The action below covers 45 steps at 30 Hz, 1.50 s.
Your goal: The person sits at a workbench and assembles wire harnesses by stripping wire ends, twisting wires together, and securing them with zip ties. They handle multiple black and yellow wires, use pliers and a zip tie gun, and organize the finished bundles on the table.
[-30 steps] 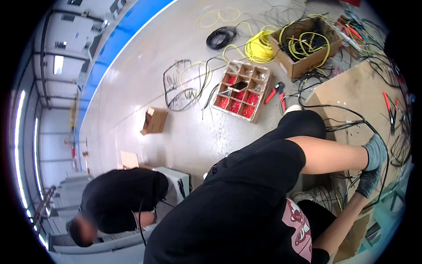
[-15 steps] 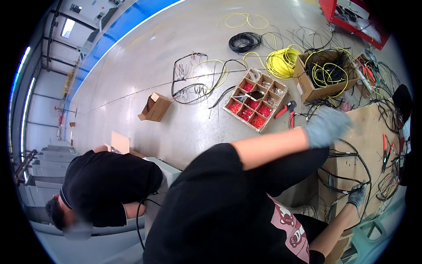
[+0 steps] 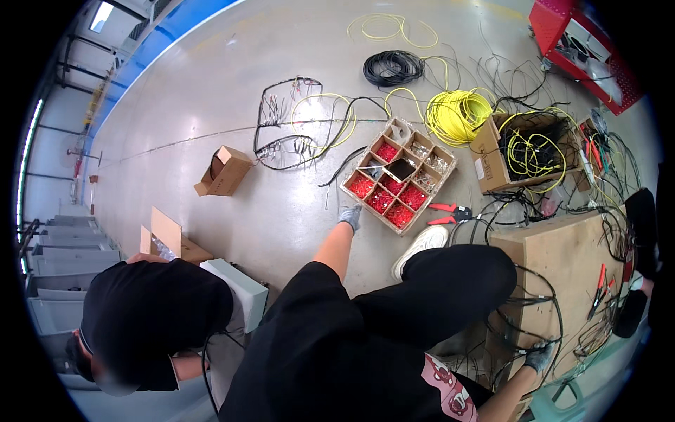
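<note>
My left hand [image 3: 349, 216], in a grey glove, reaches down to the near left edge of a divided box [image 3: 349, 188] on the floor. Its fingers close at the box's rim. The box's compartments hold small red parts and clear or silvery parts. My right hand [image 3: 540, 356], also gloved, grips a bundle of black cables [image 3: 560, 320] beside a large cardboard box [image 3: 573, 257]. Those cables loop along the side of the cardboard box. Red-handled pliers [image 3: 450, 213] lie on the floor just right of the divided box.
A yellow cable coil [image 3: 457, 116], a black cable coil [image 3: 394, 68] and a carton of cables [image 3: 492, 169] lie beyond. My shoe [image 3: 422, 246] is close to the divided box. A co-worker in black [image 3: 155, 316] bends over at left. More red-handled pliers [image 3: 599, 288] rest on the large box.
My left hand has swung left and down from above the large cardboard box to the divided box's edge. My right hand stays at the black cables. The view has turned slightly.
</note>
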Motion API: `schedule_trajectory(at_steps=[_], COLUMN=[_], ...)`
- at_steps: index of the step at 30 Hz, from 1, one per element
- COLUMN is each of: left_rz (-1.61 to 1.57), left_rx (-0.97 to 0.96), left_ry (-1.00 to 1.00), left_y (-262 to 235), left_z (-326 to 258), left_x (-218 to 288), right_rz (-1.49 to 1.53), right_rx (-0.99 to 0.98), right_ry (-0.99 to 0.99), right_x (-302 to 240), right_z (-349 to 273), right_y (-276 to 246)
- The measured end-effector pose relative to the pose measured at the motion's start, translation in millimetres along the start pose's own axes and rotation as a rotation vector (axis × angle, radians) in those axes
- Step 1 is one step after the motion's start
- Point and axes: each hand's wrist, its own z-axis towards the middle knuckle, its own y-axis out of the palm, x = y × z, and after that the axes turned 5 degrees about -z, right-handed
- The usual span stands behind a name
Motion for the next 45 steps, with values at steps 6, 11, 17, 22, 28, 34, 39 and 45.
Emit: schedule_trajectory(at_steps=[6, 11, 17, 22, 28, 34, 39, 45], left_rz=[0.347, 0.058, 0.184, 0.611, 0.105, 1.010, 1.400, 1.347], left_rx=[0.102, -0.127, -0.411, 0.207, -0.006, 0.052, -0.228, -0.526], left_ry=[0.134, 0.110, 0.221, 0.584, 0.210, 0.276, 0.025, -0.106], left_y=[63, 92, 38, -15, 4, -20, -83, -125], left_z=[5, -6, -19, 70, 165, 110, 5, -90], left_x=[7, 1, 79, 127, 73, 32, -77, -149], right_rz=[0.075, 0.050, -0.108, -0.234, -0.199, -0.169, -0.105, -0.178], right_rx=[-0.055, -0.005, 0.186, 0.240, 0.300, 0.175, 0.050, 0.172], right_ry=[0.015, 0.128, 0.152, 0.051, 0.144, 0.086, 0.145, 0.060], right_x=[3, -9, -22, -17, -21, -19, -20, -20], right_z=[8, -6, -34, -38, -28, -15, -23, -26], right_y=[-24, -9, 31, 38, 9, -11, 12, 27])
